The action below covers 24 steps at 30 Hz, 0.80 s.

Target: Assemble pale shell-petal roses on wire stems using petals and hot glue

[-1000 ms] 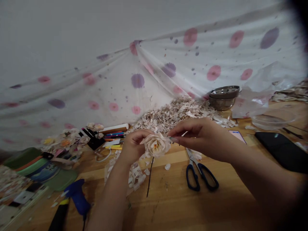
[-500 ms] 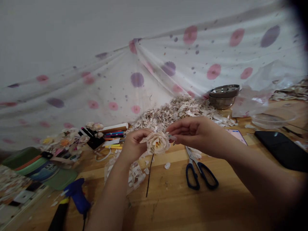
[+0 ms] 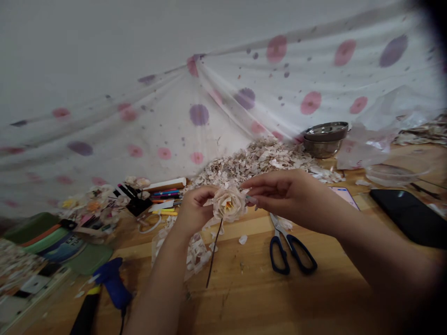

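A cream artificial flower [image 3: 229,204] with a yellow centre is held up over the wooden table, its thin dark stem [image 3: 214,253] slanting down to the left. My left hand [image 3: 196,209] grips it from the left side, its fingertips partly hidden behind the petals. At the right edge of the bloom, my right hand [image 3: 279,190] has thumb and fingers pinched together on an outer petal. Scissors [image 3: 291,249] with dark blue handles lie below my right hand. Loose petals [image 3: 199,253] lie below and left of the flower.
A large heap of petals [image 3: 258,160] is piled against the spotted curtain [image 3: 167,130]. Metal bowls [image 3: 324,139] and a black phone [image 3: 408,216] are at the right. On the left are a blue glue gun [image 3: 113,284], a green container [image 3: 66,244] and several pens [image 3: 165,194].
The flower has turned slightly, and its stem's lower end has swung left. Both hands stay nearly in place.
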Tool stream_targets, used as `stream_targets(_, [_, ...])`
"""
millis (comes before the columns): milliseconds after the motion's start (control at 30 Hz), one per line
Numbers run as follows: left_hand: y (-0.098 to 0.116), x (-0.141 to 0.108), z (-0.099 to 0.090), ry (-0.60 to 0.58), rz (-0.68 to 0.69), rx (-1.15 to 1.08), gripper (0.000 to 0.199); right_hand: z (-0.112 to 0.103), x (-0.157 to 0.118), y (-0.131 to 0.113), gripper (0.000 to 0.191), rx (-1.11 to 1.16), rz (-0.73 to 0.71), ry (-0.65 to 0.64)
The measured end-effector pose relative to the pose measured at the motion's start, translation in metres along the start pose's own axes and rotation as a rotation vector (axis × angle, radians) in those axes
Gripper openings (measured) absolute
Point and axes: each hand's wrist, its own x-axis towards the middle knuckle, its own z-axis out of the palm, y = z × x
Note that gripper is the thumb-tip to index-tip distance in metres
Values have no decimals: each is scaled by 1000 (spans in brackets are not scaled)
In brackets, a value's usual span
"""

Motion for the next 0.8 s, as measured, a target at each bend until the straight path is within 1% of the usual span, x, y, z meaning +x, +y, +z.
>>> stream_targets(233, [-2,-1,0,-15,-15,9,12,-1,-1,-2,24,-3,-47,-28])
stream_targets(400, [0,-1,0,-4,-21,33,14,-1,1,-2,34,20,-47,-61])
stream_targets(600, [1,-1,0,1,-25,55,13,0,3,2,29,120,-48,-98])
stream_targets(800, [2,-2,0,1,-55,61,13,3,7,6,34,32,-33,-92])
